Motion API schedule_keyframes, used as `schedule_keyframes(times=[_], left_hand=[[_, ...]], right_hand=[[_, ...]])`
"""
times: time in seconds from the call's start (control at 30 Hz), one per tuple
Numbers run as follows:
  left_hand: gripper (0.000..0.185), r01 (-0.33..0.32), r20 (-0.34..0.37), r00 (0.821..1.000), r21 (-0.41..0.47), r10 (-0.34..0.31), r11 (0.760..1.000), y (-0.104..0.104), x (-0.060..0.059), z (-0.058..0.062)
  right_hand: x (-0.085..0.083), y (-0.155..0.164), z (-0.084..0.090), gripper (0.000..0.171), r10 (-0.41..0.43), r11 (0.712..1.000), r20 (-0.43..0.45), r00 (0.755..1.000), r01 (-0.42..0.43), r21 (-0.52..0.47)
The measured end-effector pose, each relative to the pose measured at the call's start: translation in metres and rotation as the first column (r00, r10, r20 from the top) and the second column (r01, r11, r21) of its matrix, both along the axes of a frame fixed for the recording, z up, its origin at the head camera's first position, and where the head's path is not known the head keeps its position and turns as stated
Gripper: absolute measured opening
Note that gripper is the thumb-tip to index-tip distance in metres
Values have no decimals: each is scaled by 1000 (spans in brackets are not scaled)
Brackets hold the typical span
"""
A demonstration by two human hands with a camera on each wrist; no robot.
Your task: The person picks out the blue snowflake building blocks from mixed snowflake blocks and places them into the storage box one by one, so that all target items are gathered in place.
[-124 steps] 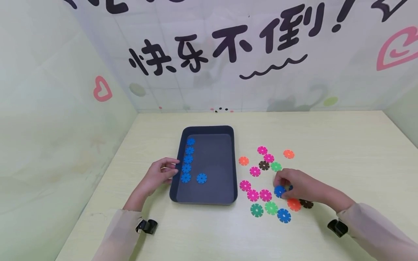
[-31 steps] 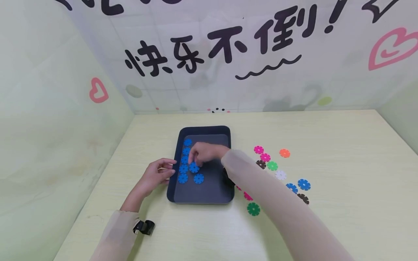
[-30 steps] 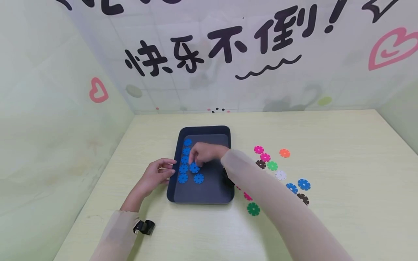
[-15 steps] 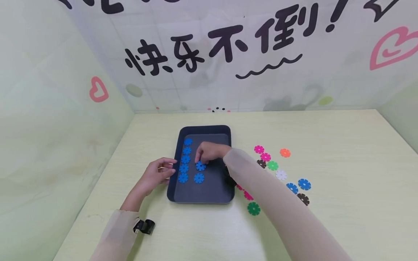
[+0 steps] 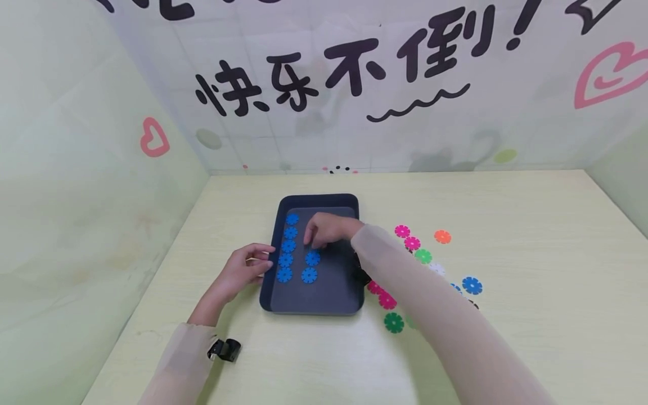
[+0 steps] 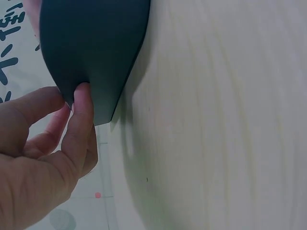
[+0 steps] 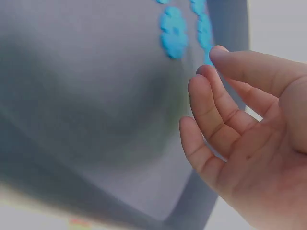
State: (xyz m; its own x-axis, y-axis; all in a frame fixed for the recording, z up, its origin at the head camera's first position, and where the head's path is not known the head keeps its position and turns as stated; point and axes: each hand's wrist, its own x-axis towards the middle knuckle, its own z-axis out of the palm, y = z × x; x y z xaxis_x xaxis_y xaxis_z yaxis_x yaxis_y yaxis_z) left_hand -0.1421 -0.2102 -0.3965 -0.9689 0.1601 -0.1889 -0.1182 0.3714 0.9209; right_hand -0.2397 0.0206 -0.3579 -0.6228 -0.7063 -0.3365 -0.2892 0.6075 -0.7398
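A dark tray point(image 5: 319, 198) lies on the pale table. Blue notched discs point(image 5: 288, 246) form a column along its left side, and two more point(image 5: 312, 258) lie beside them. My right hand point(image 5: 324, 230) hovers over the tray just behind the upper of those two discs, its fingers point(image 7: 211, 120) relaxed and holding nothing. My left hand point(image 5: 248, 267) grips the tray's left rim, with the thumb point(image 6: 81, 112) on the outer wall point(image 6: 96, 48).
Loose discs lie on the table right of the tray: pink point(image 5: 402, 230), orange point(image 5: 442, 237), green point(image 5: 422, 256), blue point(image 5: 472, 285) and another green point(image 5: 393, 322); my right forearm covers some. Walls close the table at the back and left.
My right hand brought a blue disc from the loose pile into the tray, set it above the lone disc in the second column, let go and drew back. The left hand stayed.
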Motion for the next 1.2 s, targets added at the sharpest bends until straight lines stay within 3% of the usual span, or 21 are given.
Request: schedule_keyframes(times=[0.27,0.47,0.9,1.2], left_hand=[[34,3,2,1000,-12,-3,1000,0,-1,0],[34,6,3,1000,-9,-6,1000,0,-1,-1],[34,-2,21,1000,-6,3,1000,1,0,0],[34,-7,17,1000,-9,7,1000,0,0,1]], right_hand=[[-1,40,30,21,75,997,-138,988,-74,19],[9,87,37,22,39,998,-158,987,-31,51],[53,204,15,16,-76,994,-180,981,89,63],[81,256,-6,19,-151,986,-132,980,159,46]])
